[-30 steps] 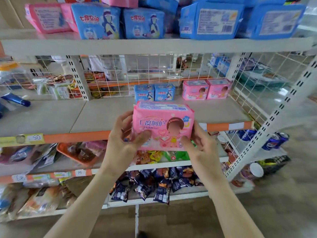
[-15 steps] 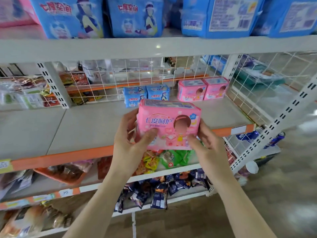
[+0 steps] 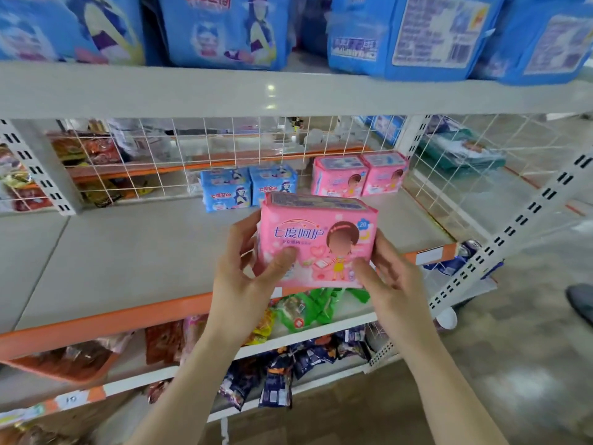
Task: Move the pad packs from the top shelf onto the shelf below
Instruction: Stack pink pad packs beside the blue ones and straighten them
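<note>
My left hand (image 3: pixel 244 284) and right hand (image 3: pixel 391 277) grip a pink pack (image 3: pixel 317 242) mid-frame over the lower shelf (image 3: pixel 128 252), four packs (image 3: pixel 340 181) already at its back, several blue packs (image 3: pixel 224 27) up top left to move.

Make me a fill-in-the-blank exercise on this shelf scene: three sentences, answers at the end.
The left hand and the right hand hold a pad pack coloured ____.
At the back of the middle shelf stand two small blue packs and ____ small pink packs.
The big packs on the top shelf are all ____.
Answers: pink; two; blue.
</note>
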Demonstrator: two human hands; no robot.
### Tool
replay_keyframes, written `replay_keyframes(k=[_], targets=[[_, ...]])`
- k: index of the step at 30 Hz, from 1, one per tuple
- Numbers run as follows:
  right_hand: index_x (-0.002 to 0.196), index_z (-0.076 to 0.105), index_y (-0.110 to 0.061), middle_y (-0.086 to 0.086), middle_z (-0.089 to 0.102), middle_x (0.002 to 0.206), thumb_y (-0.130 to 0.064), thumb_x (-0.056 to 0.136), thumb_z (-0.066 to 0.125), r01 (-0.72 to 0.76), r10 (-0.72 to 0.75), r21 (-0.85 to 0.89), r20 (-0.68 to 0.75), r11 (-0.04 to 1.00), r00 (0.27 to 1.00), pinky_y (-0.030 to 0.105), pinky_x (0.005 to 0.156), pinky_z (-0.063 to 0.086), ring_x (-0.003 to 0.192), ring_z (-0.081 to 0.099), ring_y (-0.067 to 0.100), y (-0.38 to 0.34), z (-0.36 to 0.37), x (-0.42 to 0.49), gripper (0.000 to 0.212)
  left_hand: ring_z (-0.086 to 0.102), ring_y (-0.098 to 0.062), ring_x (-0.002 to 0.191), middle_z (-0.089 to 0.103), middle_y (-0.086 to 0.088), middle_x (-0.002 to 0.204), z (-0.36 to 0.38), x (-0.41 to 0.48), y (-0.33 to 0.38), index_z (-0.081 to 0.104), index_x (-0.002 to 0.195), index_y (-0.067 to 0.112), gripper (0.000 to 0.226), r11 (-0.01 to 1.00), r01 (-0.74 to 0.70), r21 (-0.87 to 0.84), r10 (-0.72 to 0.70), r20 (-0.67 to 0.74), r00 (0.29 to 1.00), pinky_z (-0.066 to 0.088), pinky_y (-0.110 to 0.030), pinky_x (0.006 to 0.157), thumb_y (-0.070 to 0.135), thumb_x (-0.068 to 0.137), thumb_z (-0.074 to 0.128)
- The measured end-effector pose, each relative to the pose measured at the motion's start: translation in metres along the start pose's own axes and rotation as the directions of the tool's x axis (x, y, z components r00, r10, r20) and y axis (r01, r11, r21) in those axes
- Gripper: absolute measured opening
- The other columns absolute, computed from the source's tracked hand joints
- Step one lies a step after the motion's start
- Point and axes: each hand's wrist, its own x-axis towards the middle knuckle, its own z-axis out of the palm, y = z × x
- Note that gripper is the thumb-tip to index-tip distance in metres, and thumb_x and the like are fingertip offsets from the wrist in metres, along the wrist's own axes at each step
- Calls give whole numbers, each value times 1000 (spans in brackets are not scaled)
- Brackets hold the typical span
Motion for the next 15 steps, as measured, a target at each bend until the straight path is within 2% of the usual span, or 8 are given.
replay_keyframes(k=[4, 7, 10, 11, 13, 15], targets=[[129, 55, -52, -19, 71, 117, -41, 94, 61, 3, -4, -21, -51, 1000, 999, 16, 89, 51, 112, 66, 4, 4, -7, 11, 37, 70, -13, 104, 72, 9, 116, 11, 8, -5, 54, 131, 27, 53, 1000, 14, 7, -14, -6, 1000, 56, -22, 82, 36, 83, 76], [123, 58, -56, -18, 73, 112, -41, 93, 61, -1, 0, -22, -56, 1000, 998, 19, 86, 54, 106, 69, 8, 11, -16, 21, 33, 69, -11, 107, 72, 11, 117, 22, 13, -11, 54, 131, 30, 56, 998, 38, 52, -38, -11, 999, 56, -24, 86, 41, 81, 77], [127, 60, -47, -15, 73, 114, -35, 96, 64, -11, 11, 12, -17, 1000, 1000, 35, 96, 54, 110, 67, 11, 22, -29, 32, 33, 59, 1, 117, 64, 19, 126, 37, 15, -15, 56, 127, 33, 52, 981, 31, 189, -14, -90, 996, 44, -5, 90, 42, 80, 77], [129, 60, -41, -14, 73, 115, -33, 96, 64, -19, 19, 21, 1, 1000, 1000, 41, 99, 53, 112, 67, 12, 27, -34, 36, 35, 52, 1, 124, 56, 18, 134, 43, 16, -17, 57, 123, 38, 48, 962, 27, 272, 8, -129, 992, 38, -5, 95, 46, 79, 76], [133, 60, -32, -13, 72, 117, -28, 95, 63, -25, 24, 32, 23, 999, 999, 47, 102, 50, 115, 65, 12, 35, -47, 44, 38, 42, -9, 131, 46, 10, 140, 58, 17, -18, 55, 112, 49, 42, 917, 42, 397, 36, -188, 982, 34, -20, 103, 51, 76, 75], [136, 59, -29, -14, 72, 118, -29, 94, 64, -30, 28, 38, 43, 999, 999, 47, 104, 49, 117, 64, 10, 41, -62, 53, 42, 43, -16, 125, 50, 6, 131, 74, 16, -19, 57, 112, 45, 41, 892, 57, 449, 49, -221, 974, 36, -27, 101, 53, 76, 74]])
